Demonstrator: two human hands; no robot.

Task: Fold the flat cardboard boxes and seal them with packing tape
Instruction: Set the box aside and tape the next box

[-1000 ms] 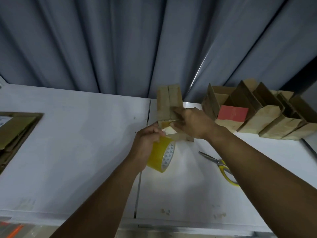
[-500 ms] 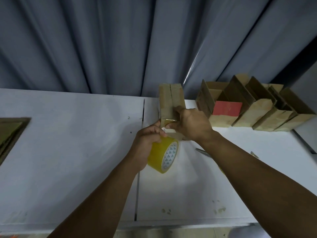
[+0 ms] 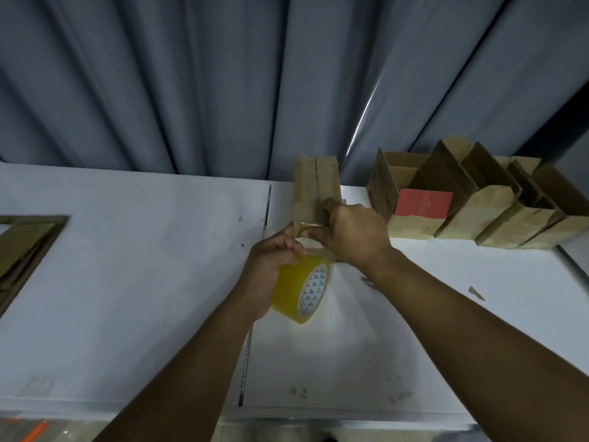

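Observation:
A small folded cardboard box (image 3: 314, 183) stands on the white table (image 3: 134, 282), its two closed flaps facing me with a seam down the middle. My left hand (image 3: 271, 269) grips a yellow roll of packing tape (image 3: 301, 290) just below the box. My right hand (image 3: 350, 232) presses on the box's near end, with its thumb and fingers on a strip of tape (image 3: 307, 224) laid across the flaps. The box's lower part is hidden behind both hands.
A row of several folded open boxes (image 3: 497, 215) stands at the back right, one with a red label (image 3: 422, 202). Flat cardboard (image 3: 25, 247) lies at the left edge. Scissors tips (image 3: 368, 280) peek out under my right forearm. Grey curtain behind the table.
Both hands and the roll have stayed by the box; my right thumb has moved onto the tape strip. The view has shifted slightly, and my right forearm now hides most of the scissors.

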